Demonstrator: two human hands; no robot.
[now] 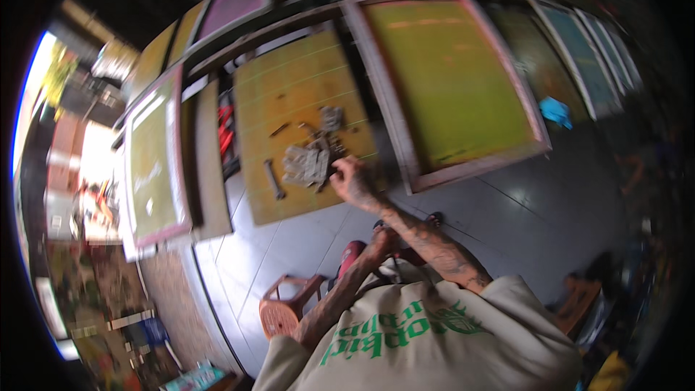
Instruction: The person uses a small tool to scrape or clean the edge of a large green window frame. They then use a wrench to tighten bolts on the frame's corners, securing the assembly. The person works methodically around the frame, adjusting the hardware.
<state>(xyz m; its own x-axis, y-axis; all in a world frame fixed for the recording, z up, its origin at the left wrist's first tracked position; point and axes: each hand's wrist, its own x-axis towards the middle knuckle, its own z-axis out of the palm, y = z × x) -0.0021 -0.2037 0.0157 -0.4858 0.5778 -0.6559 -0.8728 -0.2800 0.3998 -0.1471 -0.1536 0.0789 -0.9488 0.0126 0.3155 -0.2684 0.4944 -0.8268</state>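
Two hands, right hand (352, 182) curled on grey metal parts (308, 163), left hand (381, 240) grip unclear, wrench (274, 179) lying lengthwise away.

We see bare yellow board (289, 87) above and left of the pile of grey metal pieces (310, 163), so a hand can pass there. A wrench (274, 179) lies just left of the pile. The large framed screen (452, 80) closes off the right side, another framed screen (152, 166) the left. Grey floor tiles (521, 210) lie open to the right; a plastic stool (286, 308) stands below.
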